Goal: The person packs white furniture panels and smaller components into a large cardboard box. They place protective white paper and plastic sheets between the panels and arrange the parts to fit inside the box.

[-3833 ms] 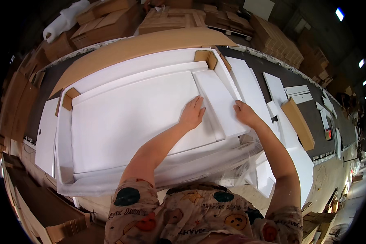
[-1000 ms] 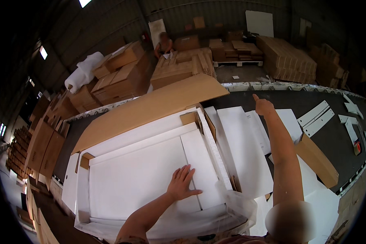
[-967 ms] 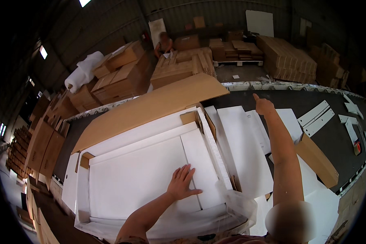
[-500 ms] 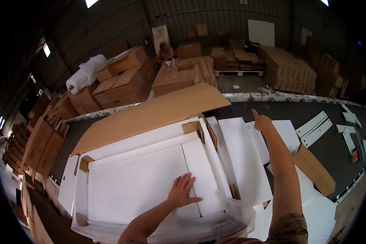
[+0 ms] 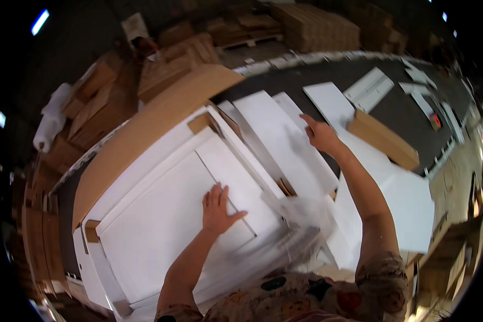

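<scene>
Our two hands are both free of any grip: the left hand (image 5: 217, 213) lies palm down with the fingers spread, and the right hand (image 5: 322, 137) stretches out its forefinger over the loose white rectangular panels (image 5: 284, 145); whether it touches them, we cannot tell. Under our left hand is a large white flat panel (image 5: 150, 236), lying inside an open box with thick white walls (image 5: 145, 155), which rests on a long dark bench (image 5: 284, 78). As for progress, we judge that this layer is laid: a narrow white panel (image 5: 233, 172) fills the right side of it, with only a thin dark gap between the two. The box is not yet closed, because its wide brown cardboard flap (image 5: 129, 139) lies open at the far side, and several panels are outside, on our right. The large panel looks smooth, plain and flat, without marks that we can see. Crumpled clear plastic film (image 5: 311, 217) hangs around the near right corner.
</scene>
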`<state>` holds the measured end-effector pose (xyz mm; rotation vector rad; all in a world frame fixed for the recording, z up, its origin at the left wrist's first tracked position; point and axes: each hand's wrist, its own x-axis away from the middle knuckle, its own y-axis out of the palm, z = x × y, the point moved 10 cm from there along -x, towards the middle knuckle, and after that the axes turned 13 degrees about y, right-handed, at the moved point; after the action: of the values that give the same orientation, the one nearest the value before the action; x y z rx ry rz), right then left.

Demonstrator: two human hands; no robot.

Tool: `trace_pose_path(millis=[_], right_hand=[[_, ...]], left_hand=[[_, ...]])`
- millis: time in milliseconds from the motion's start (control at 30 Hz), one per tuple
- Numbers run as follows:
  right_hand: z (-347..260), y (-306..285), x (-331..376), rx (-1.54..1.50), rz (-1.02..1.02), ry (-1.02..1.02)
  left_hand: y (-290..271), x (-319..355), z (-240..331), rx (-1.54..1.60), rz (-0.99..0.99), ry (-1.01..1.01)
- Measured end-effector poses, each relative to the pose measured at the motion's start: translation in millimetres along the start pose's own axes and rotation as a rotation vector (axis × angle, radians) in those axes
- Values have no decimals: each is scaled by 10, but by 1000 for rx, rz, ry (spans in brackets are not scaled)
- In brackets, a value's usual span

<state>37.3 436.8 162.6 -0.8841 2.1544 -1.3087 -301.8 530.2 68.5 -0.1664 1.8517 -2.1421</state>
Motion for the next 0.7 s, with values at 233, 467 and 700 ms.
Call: trace_pose_path(millis=[233,467,700], right_hand=[[1439,-661,2426,-384,469,313],[2190,-981,5084,-307,645,882],[1374,-654,4287,-233,415,483]], left_hand=[[-19,6,138,-114,204,171],[9,32,161,-81,224,184],[45,-55,-14,24,2,56]])
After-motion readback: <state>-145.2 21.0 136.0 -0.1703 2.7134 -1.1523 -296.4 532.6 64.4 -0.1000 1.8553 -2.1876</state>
